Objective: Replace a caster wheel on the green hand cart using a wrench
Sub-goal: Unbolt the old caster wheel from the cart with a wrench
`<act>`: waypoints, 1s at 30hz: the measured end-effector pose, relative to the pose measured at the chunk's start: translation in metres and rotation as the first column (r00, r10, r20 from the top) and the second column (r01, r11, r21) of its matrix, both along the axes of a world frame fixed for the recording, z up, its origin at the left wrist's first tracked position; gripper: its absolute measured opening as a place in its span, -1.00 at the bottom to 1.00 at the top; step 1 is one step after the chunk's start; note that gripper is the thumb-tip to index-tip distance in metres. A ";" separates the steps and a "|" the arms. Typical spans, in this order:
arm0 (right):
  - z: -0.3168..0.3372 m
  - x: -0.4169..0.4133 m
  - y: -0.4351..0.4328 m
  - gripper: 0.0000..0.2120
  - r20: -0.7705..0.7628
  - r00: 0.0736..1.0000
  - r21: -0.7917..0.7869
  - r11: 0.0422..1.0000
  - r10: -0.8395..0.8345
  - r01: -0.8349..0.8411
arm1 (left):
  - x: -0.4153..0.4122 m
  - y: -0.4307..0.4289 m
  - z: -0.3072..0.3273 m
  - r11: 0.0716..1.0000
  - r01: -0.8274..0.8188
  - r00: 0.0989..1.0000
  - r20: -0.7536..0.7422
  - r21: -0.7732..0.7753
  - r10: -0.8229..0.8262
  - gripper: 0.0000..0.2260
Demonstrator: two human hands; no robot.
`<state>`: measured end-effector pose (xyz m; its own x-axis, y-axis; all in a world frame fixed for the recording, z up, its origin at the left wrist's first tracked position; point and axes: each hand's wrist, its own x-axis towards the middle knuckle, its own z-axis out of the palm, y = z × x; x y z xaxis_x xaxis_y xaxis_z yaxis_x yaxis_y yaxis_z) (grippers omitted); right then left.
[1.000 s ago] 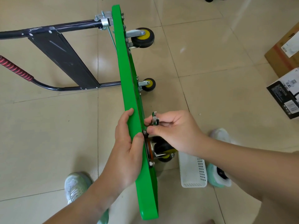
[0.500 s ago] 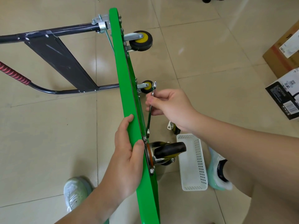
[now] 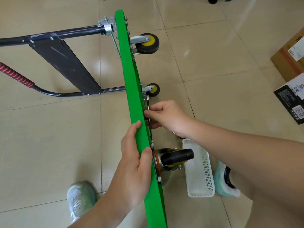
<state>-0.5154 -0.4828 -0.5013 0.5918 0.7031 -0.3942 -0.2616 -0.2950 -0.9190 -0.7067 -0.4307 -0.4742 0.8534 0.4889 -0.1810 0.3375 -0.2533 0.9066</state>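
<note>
**Tiled floor: cart on edge, wrench at caster plate**

Beige floor (image 3: 49,145) tiles carry the cart (image 3: 131,89), which stands on its long edge. Its dark handle (image 3: 65,61) lies flat on the floor to the cart's left.

- Caster (image 3: 176,156): black swivel unit bolted to the cart's right face, at the near end. Two yellow-hubbed wheels (image 3: 148,44) sit on the same face at the far end.
- Left hand (image 3: 131,170): fingers (image 3: 132,137) curled over the cart's top edge, thumb on the right face, just above the caster.
- Right hand (image 3: 167,115): right of the cart, fingers (image 3: 154,111) clamped on the wrench (image 3: 150,132) at mid-shank.
- Wrench: lies flat along the cart's right face, near end at the caster plate's upper bolt. Whether it seats on the bolt cannot be told.
- Basket (image 3: 203,178): white, on the floor right of the cart, beside the caster.

Assessment: the cart looks stiff but tippy on edge, so the steadying grip belongs on the top edge close to the caster. The wrench is slim, smooth steel, and a hold nearer its free end would give more leverage. The caster likely swivels and drops once unbolted. Take it by the fork or plate, not the tyre.
</note>
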 end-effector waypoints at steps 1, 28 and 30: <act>0.002 -0.001 -0.002 -0.93 -0.001 1.000 0.015 1.000 0.000 0.000 | 0.000 0.000 0.001 1.000 -0.002 1.000 -0.003 -0.001 0.002 -0.50; 0.017 0.010 -0.028 -0.87 0.130 0.966 0.187 0.962 -0.225 0.199 | 0.001 -0.002 0.004 0.999 -0.011 1.000 -0.004 -0.040 0.011 -0.47; 0.009 0.015 -0.019 -0.92 0.100 0.974 0.124 0.974 -0.201 0.189 | 0.000 -0.002 0.004 1.000 0.001 1.000 -0.007 -0.030 -0.001 -0.47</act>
<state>-0.4999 -0.5020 -0.4926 0.7574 0.6061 -0.2429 -0.1982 -0.1411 -0.9700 -0.7065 -0.4328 -0.4706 0.8527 0.4820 -0.2015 0.3433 -0.2263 0.9115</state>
